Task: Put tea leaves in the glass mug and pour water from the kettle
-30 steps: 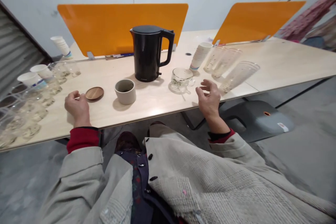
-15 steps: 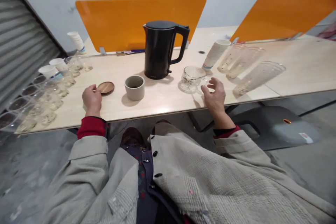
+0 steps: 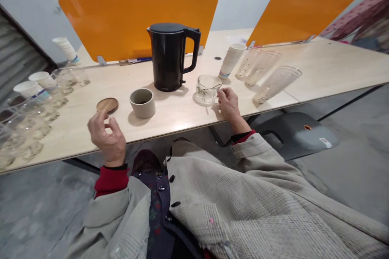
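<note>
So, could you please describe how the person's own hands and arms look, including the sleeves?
The left hand and right hand are bare, without gloves. Each arm wears a loose, greyish-beige coat sleeve. A red cuff comes out of it, with a narrow black band at the wrist.

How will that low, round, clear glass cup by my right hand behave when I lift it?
The clear glass cup is probably rigid but breakable, since its see-through walls look like glass. Its shiny surface may feel slippery. Its low, wide shape suggests it won't tip easily if nudged.
</note>
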The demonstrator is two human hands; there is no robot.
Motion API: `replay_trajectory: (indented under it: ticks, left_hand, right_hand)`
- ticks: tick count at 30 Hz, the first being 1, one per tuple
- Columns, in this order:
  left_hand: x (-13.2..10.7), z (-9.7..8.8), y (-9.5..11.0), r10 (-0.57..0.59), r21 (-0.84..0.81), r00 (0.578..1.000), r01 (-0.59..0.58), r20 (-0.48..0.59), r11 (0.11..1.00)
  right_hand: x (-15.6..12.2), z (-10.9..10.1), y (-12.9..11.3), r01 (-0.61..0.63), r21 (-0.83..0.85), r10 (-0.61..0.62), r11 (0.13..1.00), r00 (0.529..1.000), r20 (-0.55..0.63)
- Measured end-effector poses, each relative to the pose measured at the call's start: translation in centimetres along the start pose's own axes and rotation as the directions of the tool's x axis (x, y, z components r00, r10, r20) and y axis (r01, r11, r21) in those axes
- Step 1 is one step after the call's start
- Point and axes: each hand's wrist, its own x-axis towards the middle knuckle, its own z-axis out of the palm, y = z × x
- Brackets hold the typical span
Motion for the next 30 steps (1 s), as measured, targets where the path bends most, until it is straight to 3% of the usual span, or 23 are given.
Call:
replay_trajectory:
  ticks: [3, 5, 10, 17, 20, 24, 30]
  left_hand:
    - [-2.0, 0.8, 2.7, 0.082, -0.115, 0.986, -0.066, 0.145, 0.991]
    - [-3.0, 2.0, 3.7, 0.104, -0.173, 0.954, -0.056, 0.283, 0.983]
    - [-4.6, 5.3, 4.1, 0.135, -0.332, 0.868, 0.036, 0.477, 0.943]
    - [-4.2, 8.1, 2.9, 0.136, -0.367, 0.794, 0.116, 0.592, 0.923]
    - [-4.1, 9.0, 2.8, 0.153, -0.377, 0.768, 0.122, 0.622, 0.918]
    - [-4.6, 10.6, 3.2, 0.179, -0.416, 0.754, 0.136, 0.633, 0.899]
    - [-4.7, 13.4, 4.1, 0.143, -0.455, 0.752, 0.225, 0.644, 0.862]
  right_hand:
    - [-0.7, 0.6, -0.9, -0.007, -0.02, 0.006, 1.0, 1.0, -0.031]
    - [-1.5, 1.2, -1.7, -0.031, 0.001, 0.031, 1.0, 0.999, -0.005]
    - [-4.1, 3.8, -4.0, -0.068, 0.098, 0.054, 0.993, 0.989, 0.134]
    - [-5.2, 6.0, -5.6, -0.03, 0.133, 0.001, 0.991, 0.976, 0.216]
    - [-5.1, 5.4, -5.6, 0.008, 0.067, -0.023, 0.998, 0.971, 0.239]
    - [-5.1, 3.5, -6.2, 0.111, -0.065, -0.097, 0.992, 0.978, 0.186]
    - [-5.1, 2.6, -8.5, 0.223, -0.09, -0.204, 0.971, 0.961, 0.185]
